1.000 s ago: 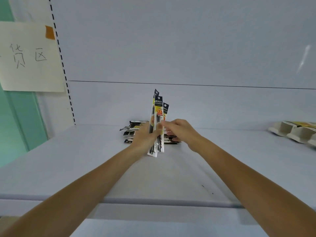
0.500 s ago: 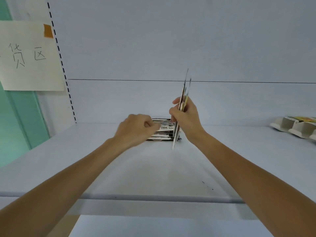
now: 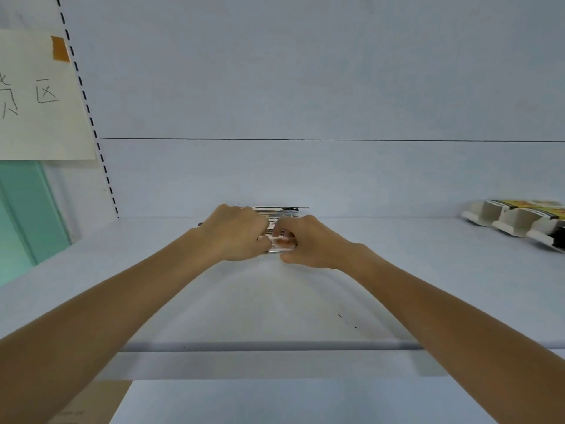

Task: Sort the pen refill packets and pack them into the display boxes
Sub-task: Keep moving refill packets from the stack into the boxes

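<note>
A stack of pen refill packets (image 3: 279, 213) lies on the white shelf (image 3: 275, 301) against the back wall, its black, white and yellow edges showing. My left hand (image 3: 237, 232) and my right hand (image 3: 308, 241) both rest on the near side of the stack, fingers curled around packets between them. The hands hide most of the stack. A row of white display boxes (image 3: 513, 218) with yellow and black print lies at the far right of the shelf.
A paper note (image 3: 39, 96) with handwritten characters is taped to the left wall beside a slotted upright. A green panel (image 3: 27, 215) stands at the left. The shelf's front edge (image 3: 275, 345) runs across below my forearms. A brown carton corner (image 3: 91, 402) shows bottom left.
My right hand has brought the upright packets down from mid-air onto the stack. Both hands now sit together at the stack's front.
</note>
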### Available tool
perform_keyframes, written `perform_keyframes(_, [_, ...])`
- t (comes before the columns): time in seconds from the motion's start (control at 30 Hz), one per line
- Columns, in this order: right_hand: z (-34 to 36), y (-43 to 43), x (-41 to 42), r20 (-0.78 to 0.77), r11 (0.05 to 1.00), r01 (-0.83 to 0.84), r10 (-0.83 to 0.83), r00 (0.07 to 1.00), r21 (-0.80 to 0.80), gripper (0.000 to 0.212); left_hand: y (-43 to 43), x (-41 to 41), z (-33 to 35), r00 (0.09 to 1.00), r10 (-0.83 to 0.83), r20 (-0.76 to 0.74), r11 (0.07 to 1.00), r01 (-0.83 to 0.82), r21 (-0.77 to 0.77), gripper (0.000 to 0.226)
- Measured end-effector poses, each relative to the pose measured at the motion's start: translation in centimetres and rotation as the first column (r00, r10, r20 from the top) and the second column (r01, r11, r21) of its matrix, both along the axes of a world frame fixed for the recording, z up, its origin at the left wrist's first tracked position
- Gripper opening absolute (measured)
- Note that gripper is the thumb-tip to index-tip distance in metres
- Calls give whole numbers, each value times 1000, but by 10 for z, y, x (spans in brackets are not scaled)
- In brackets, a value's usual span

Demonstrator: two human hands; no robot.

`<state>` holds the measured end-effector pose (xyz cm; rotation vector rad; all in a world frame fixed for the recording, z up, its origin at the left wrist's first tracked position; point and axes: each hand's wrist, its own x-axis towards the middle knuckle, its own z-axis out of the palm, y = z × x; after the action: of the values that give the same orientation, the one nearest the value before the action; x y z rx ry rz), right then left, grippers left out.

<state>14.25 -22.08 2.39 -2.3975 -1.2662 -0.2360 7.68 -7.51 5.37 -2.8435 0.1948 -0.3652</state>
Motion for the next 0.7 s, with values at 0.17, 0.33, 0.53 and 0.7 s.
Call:
perform_keyframes(0.17, [2, -21, 5, 33, 996, 27, -30, 999, 85, 11, -14, 5, -11, 994, -102, 48, 993, 99, 59, 39])
perform_keyframes(0.33, [1, -39, 4, -33, 992, 65, -62, 998, 112, 29, -24, 26, -20, 991, -82, 102, 995, 86, -42, 22])
perform_keyframes(0.53, [1, -89, 10, -374, 716, 388, -188, 908, 581, 31, -56, 37, -18, 986, -110, 124, 964, 136, -227, 15])
perform_keyframes(0.7, [-7, -117, 26, -348, 739, 408, -246, 904, 536, 24, -111, 50, -21, 984, -123, 127, 982, 139, -131, 6])
